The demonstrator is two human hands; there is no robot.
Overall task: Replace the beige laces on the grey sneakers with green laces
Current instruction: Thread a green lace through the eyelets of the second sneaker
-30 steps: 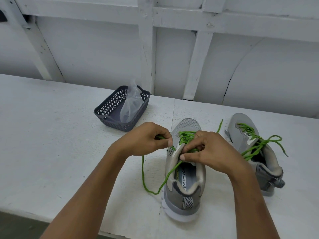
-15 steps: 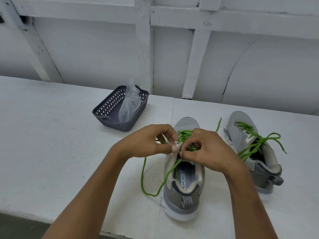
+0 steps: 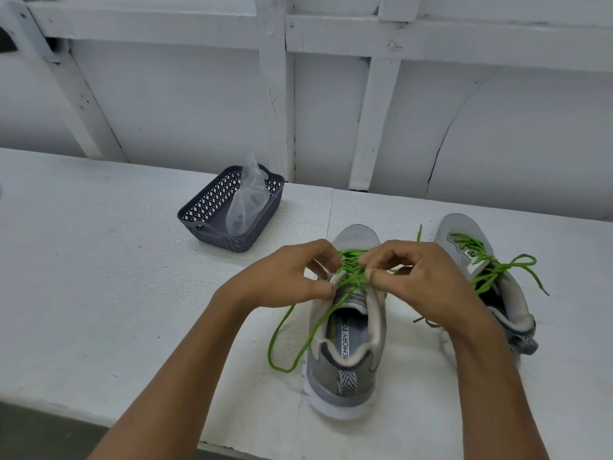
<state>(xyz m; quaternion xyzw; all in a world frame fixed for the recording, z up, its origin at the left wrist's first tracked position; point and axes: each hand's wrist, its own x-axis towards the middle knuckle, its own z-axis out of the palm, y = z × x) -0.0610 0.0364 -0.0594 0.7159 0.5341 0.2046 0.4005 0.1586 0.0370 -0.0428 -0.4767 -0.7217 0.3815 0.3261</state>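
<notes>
thin green woven lace [image 3: 351, 263] sits criss-crossed on the near grey mesh sneaker [image 3: 360, 366], directly between the two hands. Left hand [image 3: 288, 282] pinches it at the collar edge; right hand [image 3: 421, 277] pinches a strand just opposite. Slack loop drops below the left hand onto the white desk [image 3: 99, 277]. Risk: an uneven pull leaves one end short, or a pinch slips and the crossings loosen. Second grey sneaker [image 3: 444, 227], green-laced, lies beyond the right hand; dark lattice plastic basket [image 3: 205, 217] beyond the left.

Two sneakers [image 3: 346, 370], two green laces [image 3: 348, 262], one basket [image 3: 225, 240], seemingly one bag [image 3: 247, 204].
</notes>
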